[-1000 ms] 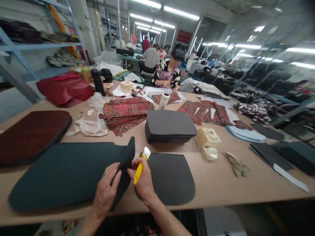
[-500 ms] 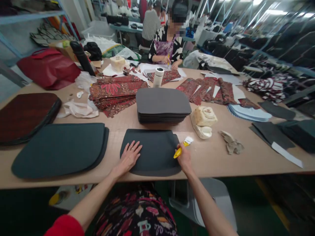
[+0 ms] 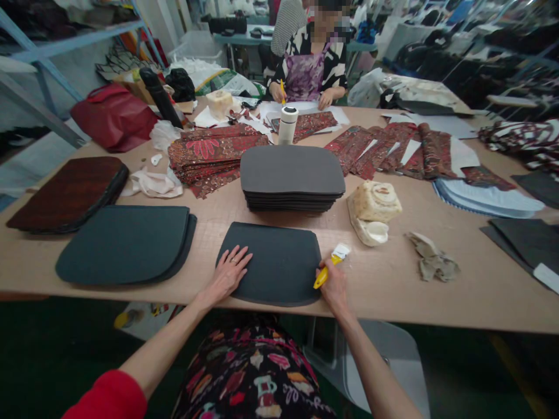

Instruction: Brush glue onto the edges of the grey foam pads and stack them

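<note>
Left hand (image 3: 230, 272) is lying palm-down, fingers a bit spread and gripping nothing, on the left side of the dark panel (image 3: 273, 265) near the table's front edge. Right hand (image 3: 332, 283) is curled closed round the yellow brush (image 3: 328, 270), bristles pointing up and away, right at the panel's other side. Grey stack (image 3: 292, 174) sits just behind, crusty cream container (image 3: 374, 208) off to the right.

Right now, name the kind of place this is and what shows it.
Probably a sewing or bag-making workshop: a stack of identical dark panels and patterned red cut pieces lie on a long worktable, and a person in a purple apron works across it.
</note>
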Tool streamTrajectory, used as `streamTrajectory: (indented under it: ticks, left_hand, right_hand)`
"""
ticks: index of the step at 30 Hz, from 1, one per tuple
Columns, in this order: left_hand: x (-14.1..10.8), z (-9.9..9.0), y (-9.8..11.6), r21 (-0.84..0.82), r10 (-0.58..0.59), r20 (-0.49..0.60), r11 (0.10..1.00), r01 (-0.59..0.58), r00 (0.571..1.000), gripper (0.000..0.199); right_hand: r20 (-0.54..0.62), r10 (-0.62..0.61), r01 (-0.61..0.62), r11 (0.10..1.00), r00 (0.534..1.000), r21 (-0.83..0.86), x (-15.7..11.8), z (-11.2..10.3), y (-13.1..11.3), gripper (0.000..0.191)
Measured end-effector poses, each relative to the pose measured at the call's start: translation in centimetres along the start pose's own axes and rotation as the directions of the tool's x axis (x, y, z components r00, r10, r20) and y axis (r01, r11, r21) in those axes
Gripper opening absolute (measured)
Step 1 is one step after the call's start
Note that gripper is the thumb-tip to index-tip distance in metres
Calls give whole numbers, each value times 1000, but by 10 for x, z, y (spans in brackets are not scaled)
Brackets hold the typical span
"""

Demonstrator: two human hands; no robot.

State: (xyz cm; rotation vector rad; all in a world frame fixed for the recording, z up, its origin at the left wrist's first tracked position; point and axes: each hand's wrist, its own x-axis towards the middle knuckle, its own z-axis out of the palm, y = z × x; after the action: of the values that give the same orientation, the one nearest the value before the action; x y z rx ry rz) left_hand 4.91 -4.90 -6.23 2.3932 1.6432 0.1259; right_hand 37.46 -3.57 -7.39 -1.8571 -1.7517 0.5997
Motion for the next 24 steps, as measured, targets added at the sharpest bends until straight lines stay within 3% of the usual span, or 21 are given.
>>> streamTrajectory:
  ticks: [5, 9, 12, 14, 16, 18, 21, 24]
  left_hand:
    - [0, -1, 12, -31, -20, -40, 999, 19, 999, 42]
    - [11, -39, 37, -41, 5, -194, 999, -13, 981, 41]
    - [47, -81, 58, -112, 115, -439, 977, -182, 891, 42]
    - [83, -107, 66, -89, 152, -527, 968, -233, 836, 41]
    - [123, -124, 66, -53, 165, -516, 973, -224, 841, 41]
    - [158, -130, 59, -22, 164, -432, 981, -192, 887, 41]
    - [192, -118, 42, -5, 149, -322, 987, -159, 935, 36]
    - [204, -99, 30, -29, 157, -316, 984, -175, 936, 36]
  right_hand:
    - [-49, 6, -8, 999, 999, -44, 1, -24, -4, 29]
    - [-225, 44, -52, 998, 973, -29, 9, -82, -36, 45]
    - [-301, 141, -62, 964, 943, 259, 41, -124, -74, 49]
    - [-280, 161, 24, 830, 946, 558, 77, -138, -107, 48]
    - [-222, 101, 104, 652, 970, 751, 117, -139, -143, 46]
    - [-163, -18, 143, 581, 986, 801, 155, -129, -179, 45]
    - [-46, -220, 186, 675, 974, 714, 197, -98, -224, 41]
    - [107, -372, 222, 736, 922, 639, 220, -65, -250, 37]
